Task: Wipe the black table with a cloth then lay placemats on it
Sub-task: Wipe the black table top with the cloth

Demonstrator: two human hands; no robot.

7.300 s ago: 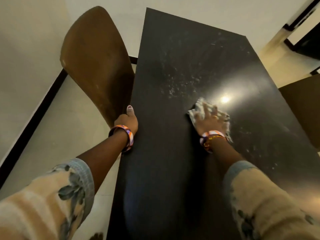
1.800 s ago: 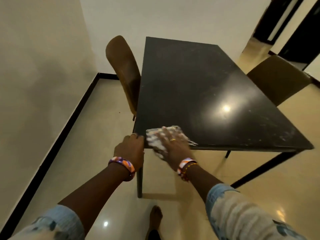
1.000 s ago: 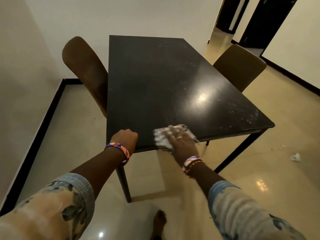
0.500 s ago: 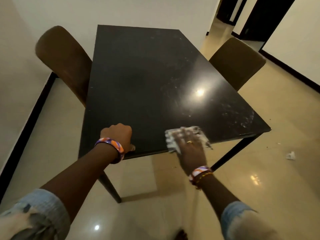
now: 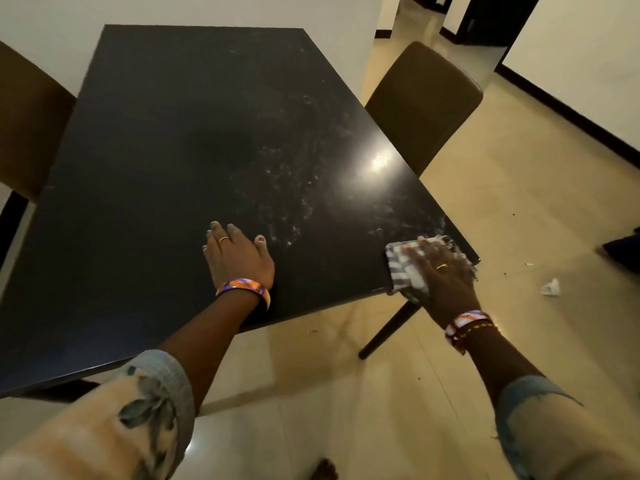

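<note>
Since half a second ago the cloth [image 5: 408, 268] has slid from the middle of the near edge to the near right corner of the black worktop [image 5: 166, 168], and the left hand [image 5: 239, 258], which was curled over the edge, now lies flat on the surface further in. That left hand is spread, palm down, fingers straight, holding nothing and seemingly bracing the person's lean. The right hand [image 5: 440, 271] presses with extended fingers on the checked cloth, which sits partly on the corner and partly hanging past the near edge. What matters for the next stroke is where the dirt lies: a band of pale smears [image 5: 298, 188] runs away from the person, from between the two hands up toward the bright glare spot and beyond (roughly along the worktop's long axis, on its right half). These smears lie forward and left of the cloth, and the right hand is the one that has the cloth under it, so the likely move is a sweep up and inward from the corner. Two brown chairs flank the worktop, one at the left edge [image 5: 24, 126] and one on the right [image 5: 422, 105]. No placemats are in view, so wiping looks unfinished.
</note>
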